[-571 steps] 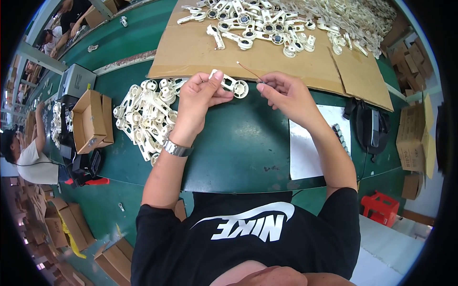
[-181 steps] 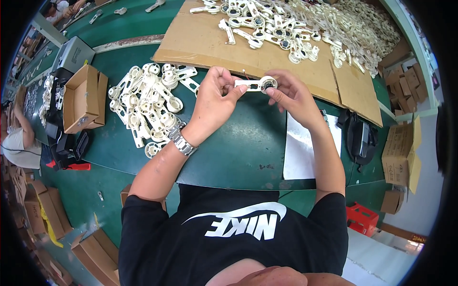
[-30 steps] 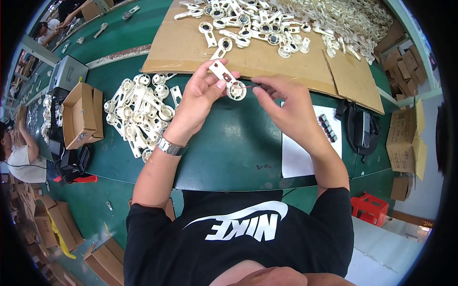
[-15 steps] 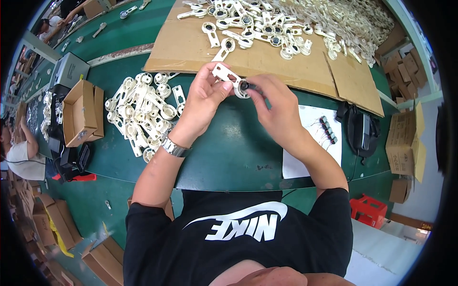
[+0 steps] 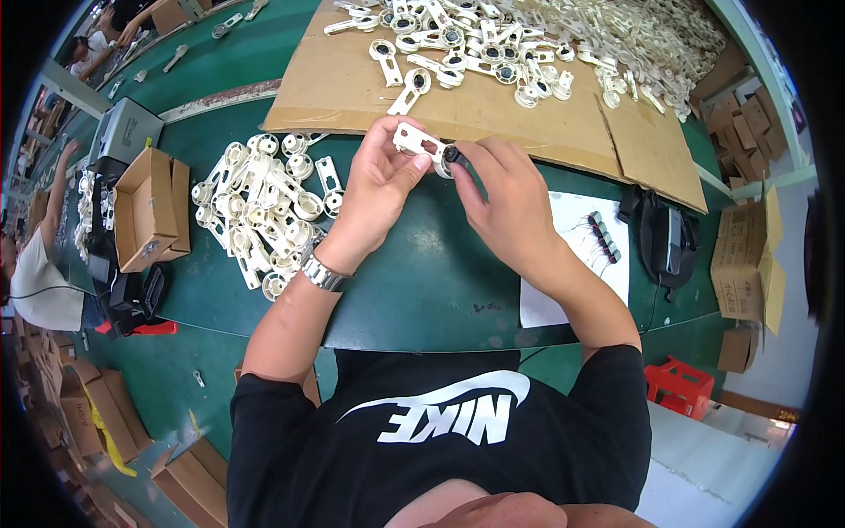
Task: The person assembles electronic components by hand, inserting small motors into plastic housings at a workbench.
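My left hand is closed around a cream-white plastic housing, long and slotted, with a round ring at one end. At that ring my right hand pinches a small black round part between thumb and fingers. The black part touches the ring; my fingers partly hide how deep it sits. Left of my left forearm lies a pile of similar white housings with hollow ends. Beyond my hands, several housings with dark round centres lie on a cardboard sheet.
A white paper to the right bears a row of small dark wired components. Beside it lies a black pouch-like item. An open cardboard box stands left. A co-worker is at far left, a red stool lower right.
My right fingers have shifted slightly around the black part, while the housing stays in nearly the same place. At far left, the co-worker's arm now reaches farther forward.
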